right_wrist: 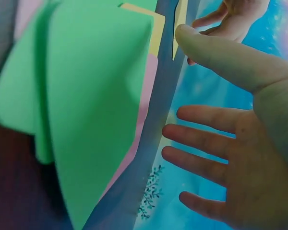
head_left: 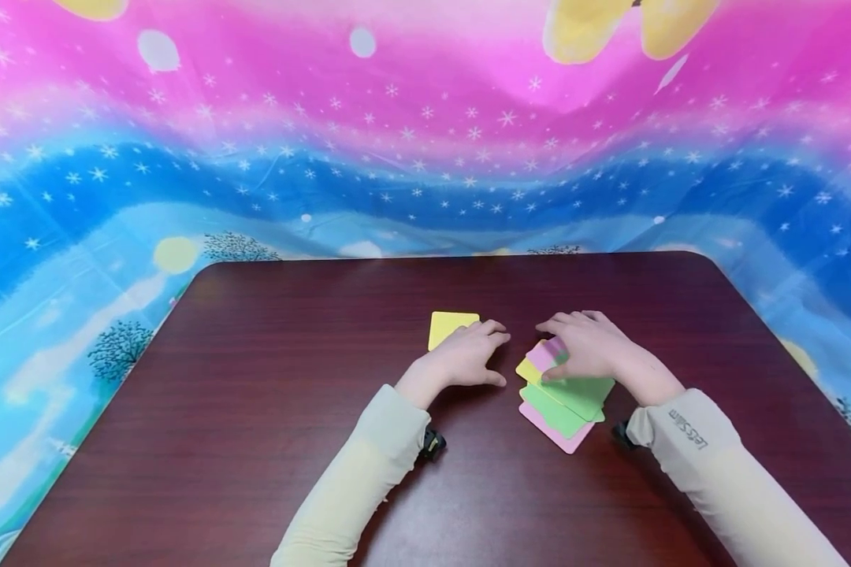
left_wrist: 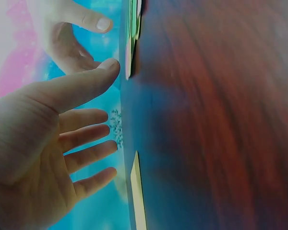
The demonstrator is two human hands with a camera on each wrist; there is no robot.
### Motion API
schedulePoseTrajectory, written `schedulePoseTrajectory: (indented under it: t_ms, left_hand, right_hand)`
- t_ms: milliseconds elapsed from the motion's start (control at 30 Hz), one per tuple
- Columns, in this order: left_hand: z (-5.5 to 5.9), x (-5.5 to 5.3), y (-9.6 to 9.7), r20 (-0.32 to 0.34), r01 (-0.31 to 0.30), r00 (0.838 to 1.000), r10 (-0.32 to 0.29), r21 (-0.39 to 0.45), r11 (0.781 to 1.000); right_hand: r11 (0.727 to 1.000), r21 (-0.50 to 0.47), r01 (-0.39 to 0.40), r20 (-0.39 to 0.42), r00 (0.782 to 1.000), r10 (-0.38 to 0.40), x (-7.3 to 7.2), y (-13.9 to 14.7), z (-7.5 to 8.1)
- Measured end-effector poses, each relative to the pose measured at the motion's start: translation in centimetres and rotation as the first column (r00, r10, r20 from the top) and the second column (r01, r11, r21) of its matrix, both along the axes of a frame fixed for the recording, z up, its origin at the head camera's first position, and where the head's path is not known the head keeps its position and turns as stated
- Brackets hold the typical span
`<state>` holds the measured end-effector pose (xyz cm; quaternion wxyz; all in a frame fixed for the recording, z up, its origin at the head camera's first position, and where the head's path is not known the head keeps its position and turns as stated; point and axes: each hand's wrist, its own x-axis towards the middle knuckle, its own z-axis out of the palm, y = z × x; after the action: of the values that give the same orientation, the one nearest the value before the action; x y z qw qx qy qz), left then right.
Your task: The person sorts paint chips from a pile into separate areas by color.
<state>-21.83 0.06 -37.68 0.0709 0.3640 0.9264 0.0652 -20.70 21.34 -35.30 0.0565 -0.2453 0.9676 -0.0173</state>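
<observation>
A loose spread of coloured cards lies on the table, with a pink card (head_left: 562, 438) nearest me, green cards (head_left: 555, 411) overlapping it, and yellow and pink ones at the far end. My right hand (head_left: 587, 346) hovers over the far part of this spread, fingers extended and thumb apart, with nothing in its grasp. In the right wrist view a large green card (right_wrist: 98, 86) fills the left side beside the open palm. My left hand (head_left: 461, 356) is just right of a single yellow card (head_left: 448, 326), covering its near corner in the head view. Its fingers are spread and hold nothing.
The dark reddish-brown table (head_left: 255, 409) has rounded far corners. Behind it and along its sides hangs a pink and blue printed cloth (head_left: 425, 157). Dark wrist devices (head_left: 432, 445) show at both cuffs.
</observation>
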Motion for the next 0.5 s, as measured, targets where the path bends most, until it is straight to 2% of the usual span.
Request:
schedulePoseTrajectory:
  t_ms: [367,500]
  left_hand:
    - [-0.3,0.8,1.6,-0.022,0.04,0.999,-0.04,-0.008,0.999]
    - [-0.3,1.0,2.3,-0.037,0.076,0.996,-0.076,0.003,0.997]
  right_hand:
    - [0.999,-0.01,0.039,-0.026,0.999,-0.039,2.4,1.8,-1.0]
    - [0.998,-0.012,0.062,-0.031,0.998,-0.062,3.0,2.2,-1.2]
